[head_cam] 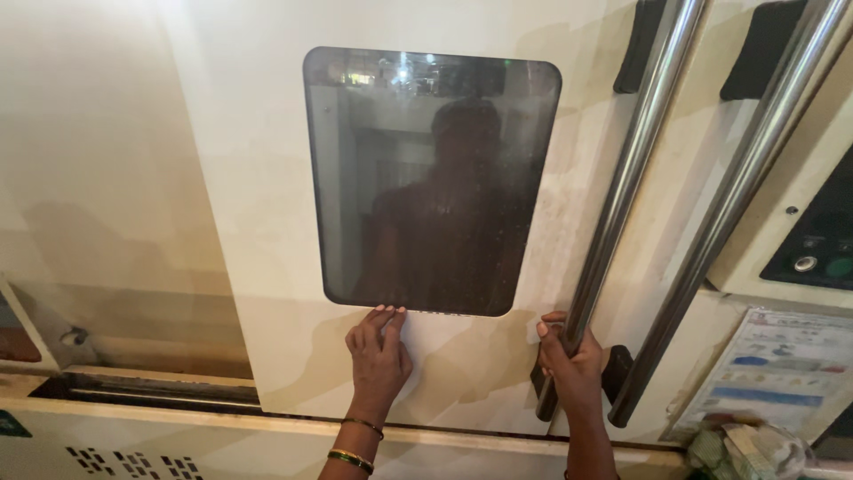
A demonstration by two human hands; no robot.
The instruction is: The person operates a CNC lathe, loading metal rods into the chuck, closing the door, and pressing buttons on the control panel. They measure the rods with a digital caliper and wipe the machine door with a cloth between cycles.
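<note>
Steel, polished and round, forms the long handle bar that runs slantwise down the right side of a cream machine door. The right hand is wrapped around the lower end of this bar, its grip pressed together on the metal with the thumb showing on the near side, just above the black bracket that fixes the bar to the door. The left hand lies flat against the door panel, its grip spread loosely with the fingers together and the fingertips touching the lower edge of the dark window. Two thin bangles sit on the left wrist. The window is a tall rectangle with rounded corners, set in the middle of the door, and its glass gives back a dim reflection of a person and some lights. A second steel bar runs parallel to the first, just to its right, on the neighbouring panel. Farther right is a black control panel with round buttons, and below it a printed chart in pale colours. Crumpled cloth lies at the bottom right corner. Below the door, at the left, a dark slot runs along the machine body, with small vent holes beneath it.
</note>
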